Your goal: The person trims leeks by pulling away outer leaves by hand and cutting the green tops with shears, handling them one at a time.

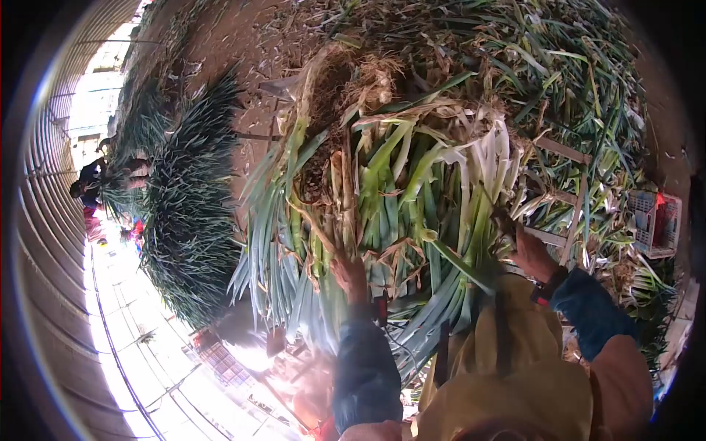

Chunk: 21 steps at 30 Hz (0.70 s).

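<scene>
Two hands work at one big bundle of leeks (382,191), which lies in front of the person with its white shanks and tangled roots pointing away and its green leaves trailing back toward the body. The left hand (350,278) presses in among the lower stalks, its grip buried in dry husk and leaves, so I cannot tell whether it is clamped on a stalk or only resting there. The right hand (531,253) reaches into the bundle's right flank, fingers hidden among the stalks; whether that grip holds one is also unclear.

Judging from this, the main risk is the bundle shifting: the stalks are stacked loosely and slope toward the person, so a pull on a single leek could drag its neighbours along or spill them onto the heap of trimmings (573,88) beyond. Loose peel underhand could make either grip slip. A plastic crate (654,224) sits well apart at the right edge, and another leek pile (187,213) lies to the left, near distant workers (90,192).
</scene>
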{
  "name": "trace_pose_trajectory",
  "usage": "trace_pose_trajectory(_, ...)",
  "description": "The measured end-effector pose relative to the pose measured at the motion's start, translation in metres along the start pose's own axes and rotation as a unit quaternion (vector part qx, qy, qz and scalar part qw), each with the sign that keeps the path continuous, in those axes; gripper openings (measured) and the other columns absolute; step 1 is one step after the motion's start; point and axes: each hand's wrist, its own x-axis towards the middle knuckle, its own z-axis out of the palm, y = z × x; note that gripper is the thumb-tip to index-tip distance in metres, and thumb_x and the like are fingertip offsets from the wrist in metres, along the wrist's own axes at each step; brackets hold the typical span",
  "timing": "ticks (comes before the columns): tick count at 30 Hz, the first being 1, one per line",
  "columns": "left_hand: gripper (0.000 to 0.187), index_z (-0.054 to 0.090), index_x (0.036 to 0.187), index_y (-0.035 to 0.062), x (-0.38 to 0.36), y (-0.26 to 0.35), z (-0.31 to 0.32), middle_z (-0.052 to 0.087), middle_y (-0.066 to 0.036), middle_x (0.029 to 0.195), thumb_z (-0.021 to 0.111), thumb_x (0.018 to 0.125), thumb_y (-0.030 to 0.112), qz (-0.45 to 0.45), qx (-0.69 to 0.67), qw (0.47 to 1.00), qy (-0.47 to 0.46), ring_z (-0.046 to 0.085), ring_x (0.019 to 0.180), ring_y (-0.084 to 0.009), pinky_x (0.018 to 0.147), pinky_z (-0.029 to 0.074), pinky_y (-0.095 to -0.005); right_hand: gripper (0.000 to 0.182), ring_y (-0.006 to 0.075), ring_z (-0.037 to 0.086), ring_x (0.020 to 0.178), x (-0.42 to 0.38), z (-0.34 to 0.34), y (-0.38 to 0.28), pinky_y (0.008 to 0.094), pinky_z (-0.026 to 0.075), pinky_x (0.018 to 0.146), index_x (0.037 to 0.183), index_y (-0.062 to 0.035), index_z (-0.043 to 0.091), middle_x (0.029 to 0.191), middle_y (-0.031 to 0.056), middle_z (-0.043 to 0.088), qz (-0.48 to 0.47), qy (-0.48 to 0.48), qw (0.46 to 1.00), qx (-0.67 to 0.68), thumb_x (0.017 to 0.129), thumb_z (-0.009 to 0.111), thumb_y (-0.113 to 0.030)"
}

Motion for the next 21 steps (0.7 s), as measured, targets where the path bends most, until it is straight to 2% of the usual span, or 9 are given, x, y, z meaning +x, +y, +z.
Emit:
trace_pose_trajectory(4,0.057,0.043,0.123,0.0083,-0.009,0.023,-0.009,0.056,-0.022,0.104,0.064,0.073,0.028,-0.043,0.010,0.997,-0.063,0.055,0.091,-0.0424,0.073,0.044,-0.0488,0.056,0.0414,0.058,0.075,-0.006,-0.002,-0.036,0.0455,0.047,0.062,0.114,0.0043,0.034,0.080,0.0270,0.056,0.024,-0.062,0.996,0.061,0.072,0.064,-0.016)
trace_pose_trajectory(8,0.056,0.047,0.113,0.0022,-0.025,0.088,-0.047,0.059,-0.014,0.090,0.068,0.072,0.034,-0.007,-0.048,0.978,-0.202,0.058,0.086,-0.0253,0.073,0.046,-0.0347,0.063,0.0421,0.057,0.076,-0.019,-0.017,-0.084,0.0467,0.047,0.063,0.121,0.0078,0.032,0.085,0.0269,0.056,0.005,-0.080,0.988,0.133,0.072,0.063,-0.018)
trace_pose_trajectory(10,0.056,0.049,0.112,0.0007,-0.030,0.091,-0.030,0.060,-0.010,0.083,0.069,0.070,0.032,-0.028,-0.305,0.918,-0.253,0.058,0.078,-0.0221,0.068,0.046,-0.0317,0.074,0.0404,0.059,0.078,-0.032,-0.034,-0.103,0.0448,0.048,0.064,0.128,0.0070,0.023,0.088,0.0270,0.057,-0.015,-0.103,0.990,0.098,0.072,0.065,-0.016)
trace_pose_trajectory(12,0.054,0.050,0.113,-0.0005,-0.031,0.100,-0.025,0.060,-0.005,0.075,0.067,0.069,0.025,-0.071,-0.525,0.787,-0.316,0.055,0.069,-0.0159,0.061,0.042,-0.0277,0.078,0.0402,0.059,0.073,-0.042,-0.038,-0.113,0.0437,0.049,0.062,0.132,0.0065,0.019,0.085,0.0260,0.057,-0.071,-0.098,0.989,0.088,0.073,0.065,-0.019)
trace_pose_trajectory(15,0.046,0.053,0.111,0.0007,-0.048,0.104,-0.004,0.059,-0.006,0.086,0.061,0.072,0.023,-0.116,-0.575,0.758,-0.286,0.053,0.071,-0.0146,0.061,0.042,-0.0275,0.075,0.0397,0.058,0.066,-0.053,-0.037,-0.134,0.0435,0.048,0.057,0.130,0.0070,0.022,0.079,0.0254,0.056,-0.042,-0.175,0.982,0.056,0.076,0.063,-0.024)
trace_pose_trajectory(16,0.031,0.058,0.104,0.0027,-0.052,0.101,-0.005,0.053,-0.011,0.106,0.056,0.077,0.017,-0.117,-0.598,0.732,-0.304,0.054,0.080,-0.0150,0.065,0.043,-0.0280,0.075,0.0375,0.056,0.059,-0.054,-0.035,-0.134,0.0427,0.046,0.053,0.130,0.0076,0.024,0.077,0.0256,0.055,-0.069,-0.156,0.985,0.027,0.077,0.063,-0.028)
trace_pose_trajectory(19,0.027,0.059,0.104,0.0021,-0.056,0.084,0.020,0.051,-0.012,0.110,0.051,0.080,0.012,0.174,-0.474,0.840,-0.198,0.054,0.088,-0.0157,0.069,0.044,-0.0292,0.072,0.0409,0.059,0.070,-0.051,-0.016,-0.124,0.0471,0.048,0.057,0.128,0.0055,0.028,0.088,0.0284,0.057,-0.009,-0.183,0.983,0.029,0.072,0.064,-0.022)
trace_pose_trajectory(20,0.030,0.055,0.109,-0.0023,-0.060,0.080,0.028,0.057,-0.010,0.097,0.048,0.082,0.009,0.040,-0.563,0.783,-0.260,0.055,0.090,-0.0164,0.074,0.044,-0.0288,0.073,0.0381,0.057,0.063,-0.051,-0.015,-0.123,0.0452,0.046,0.053,0.129,0.0067,0.026,0.081,0.0262,0.056,-0.033,-0.173,0.984,0.022,0.075,0.063,-0.025)
trace_pose_trajectory(21,0.031,0.054,0.110,-0.0031,-0.059,0.084,0.022,0.057,-0.010,0.094,0.048,0.083,0.010,-0.001,-0.575,0.769,-0.278,0.054,0.089,-0.0159,0.073,0.043,-0.0280,0.074,0.0352,0.054,0.057,-0.051,-0.016,-0.125,0.0434,0.043,0.049,0.130,0.0079,0.024,0.073,0.0239,0.055,-0.056,-0.164,0.985,0.017,0.077,0.062,-0.027)
